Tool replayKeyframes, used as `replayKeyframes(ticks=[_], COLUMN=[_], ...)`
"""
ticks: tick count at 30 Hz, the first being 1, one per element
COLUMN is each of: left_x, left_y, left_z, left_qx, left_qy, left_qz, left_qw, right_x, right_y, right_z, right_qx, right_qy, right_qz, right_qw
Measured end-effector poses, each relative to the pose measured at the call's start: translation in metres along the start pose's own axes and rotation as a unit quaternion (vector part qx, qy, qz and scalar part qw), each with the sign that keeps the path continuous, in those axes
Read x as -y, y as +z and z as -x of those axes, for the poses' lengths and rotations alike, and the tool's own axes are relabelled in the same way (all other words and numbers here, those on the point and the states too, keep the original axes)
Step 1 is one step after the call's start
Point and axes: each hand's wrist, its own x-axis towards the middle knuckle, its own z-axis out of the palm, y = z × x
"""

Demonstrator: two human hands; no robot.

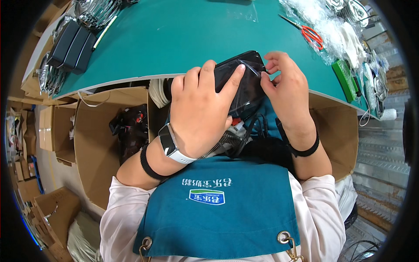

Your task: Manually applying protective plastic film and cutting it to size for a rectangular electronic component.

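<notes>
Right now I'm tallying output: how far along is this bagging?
Done, it seems: black adapters lying bagged at the green table's far left. In hand: left hand and right hand hold a black adapter in clear film, right fingers at its edge. Left: I can't tell how many; a box holds dark items.

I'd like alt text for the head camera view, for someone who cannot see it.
Seen from above, a person's left hand and right hand hold a black device in a clear plastic bag at the edge of a green table. Red-handled scissors lie on the table; open cardboard boxes stand below.
</notes>
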Motion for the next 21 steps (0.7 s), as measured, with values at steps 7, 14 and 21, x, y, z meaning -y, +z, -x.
replayKeyframes(ticks=[7,14,21], left_x=[0.005,0.009,0.012], left_y=[0.009,0.01,0.012], left_z=[-0.002,-0.003,-0.004], left_qx=[0.012,0.021,0.021], left_qy=[-0.003,-0.006,-0.002], left_qz=[0.012,0.024,0.033], left_qw=[1.0,0.999,0.999], right_x=[-0.009,-0.01,-0.009], right_y=[0.011,0.017,0.02], right_z=[0.001,0.001,0.001], right_qx=[-0.01,-0.032,-0.045], right_qy=[-0.033,-0.034,-0.065], right_qz=[-0.048,-0.065,-0.01], right_qw=[0.998,0.997,0.997])
